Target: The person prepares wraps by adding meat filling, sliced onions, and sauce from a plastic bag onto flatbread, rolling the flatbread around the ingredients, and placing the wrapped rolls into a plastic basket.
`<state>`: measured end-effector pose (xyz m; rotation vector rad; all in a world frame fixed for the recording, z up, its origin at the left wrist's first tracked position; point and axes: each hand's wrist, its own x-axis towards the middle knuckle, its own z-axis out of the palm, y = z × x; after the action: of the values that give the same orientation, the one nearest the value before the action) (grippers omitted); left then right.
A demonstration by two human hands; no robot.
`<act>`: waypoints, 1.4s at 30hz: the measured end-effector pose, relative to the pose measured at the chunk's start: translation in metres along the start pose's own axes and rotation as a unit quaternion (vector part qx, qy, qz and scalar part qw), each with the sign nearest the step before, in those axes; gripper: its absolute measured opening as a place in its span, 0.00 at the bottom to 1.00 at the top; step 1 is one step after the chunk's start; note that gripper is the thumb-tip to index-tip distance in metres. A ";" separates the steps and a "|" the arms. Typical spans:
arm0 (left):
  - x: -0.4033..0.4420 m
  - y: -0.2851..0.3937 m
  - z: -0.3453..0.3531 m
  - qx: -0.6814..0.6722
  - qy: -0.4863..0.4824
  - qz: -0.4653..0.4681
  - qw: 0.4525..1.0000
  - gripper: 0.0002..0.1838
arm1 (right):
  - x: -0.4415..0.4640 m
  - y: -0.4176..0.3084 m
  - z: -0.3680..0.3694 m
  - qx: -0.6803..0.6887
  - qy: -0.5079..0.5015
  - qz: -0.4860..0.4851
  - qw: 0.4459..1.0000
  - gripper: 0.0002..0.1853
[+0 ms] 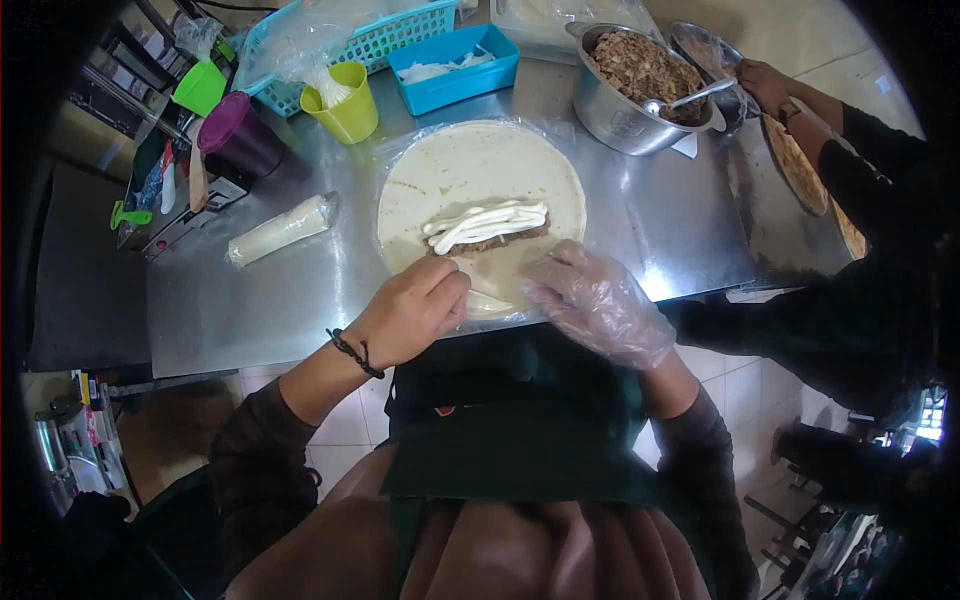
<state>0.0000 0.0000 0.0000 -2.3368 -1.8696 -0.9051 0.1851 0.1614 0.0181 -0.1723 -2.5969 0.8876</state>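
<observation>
A large flatbread (480, 160) lies on clear plastic wrap (400, 143) on the metal table. Across its middle sits a strip of browned shredded filling (492, 244), topped with white sauce (488, 222) in thick lines. My left hand (418, 308), bare, is closed in a pinch at the flatbread's near left edge. At the near right edge my right hand (598, 300), in a clear plastic glove, has its fingers bent together on the bread. Between the hands the near edge is slightly folded up. My fingertips are partly hidden.
A wrapped roll (283, 230) lies left on the metal table (240, 310). Behind stand a yellow-green cup (350, 115), a blue bin (460, 85), a purple container (240, 140) and a pot (625, 125) of filling with a spoon. A co-worker's hands (765, 88) are at the right.
</observation>
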 end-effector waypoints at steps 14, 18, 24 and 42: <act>0.007 0.020 -0.006 0.032 0.022 -0.121 0.992 0.08 | 0.019 -0.010 0.004 -0.275 0.054 -0.207 0.938 0.13; 0.007 0.018 -0.010 0.083 0.017 -0.101 0.991 0.06 | 0.010 0.009 -0.011 -0.272 0.068 -0.214 0.936 0.15; 0.010 0.015 -0.012 0.050 0.038 -0.097 0.993 0.03 | 0.021 0.027 -0.029 -0.247 0.022 -0.183 0.951 0.12; 0.056 -0.089 -0.027 -0.043 -0.073 -0.207 0.975 0.06 | 0.128 0.068 -0.030 -0.140 -0.138 -0.067 0.978 0.07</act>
<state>-0.0852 0.0655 0.0175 -2.1457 -2.4878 -0.8742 0.0791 0.2620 0.0393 0.0542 -2.9435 0.5273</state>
